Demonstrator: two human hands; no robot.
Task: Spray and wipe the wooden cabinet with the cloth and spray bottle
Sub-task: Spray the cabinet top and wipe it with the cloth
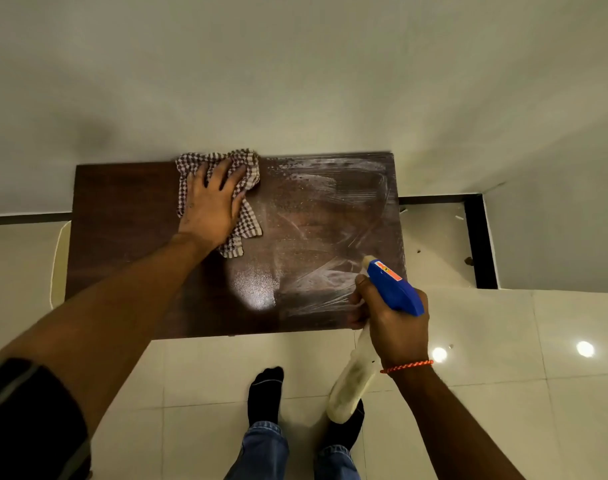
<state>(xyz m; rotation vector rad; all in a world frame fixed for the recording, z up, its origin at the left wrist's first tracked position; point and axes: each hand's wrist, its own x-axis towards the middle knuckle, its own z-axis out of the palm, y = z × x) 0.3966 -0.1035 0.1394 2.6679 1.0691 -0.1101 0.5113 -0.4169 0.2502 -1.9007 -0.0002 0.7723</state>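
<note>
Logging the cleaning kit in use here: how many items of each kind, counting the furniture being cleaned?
Cloth: 1
Spray bottle: 1
Cabinet: 1
Total: 3

I make out only one marking, a small orange-red label [388, 270] on top of the blue head of the spray bottle [394, 289], at about four o'clock in my view, and its print is too small and blurred for me to read.
</note>
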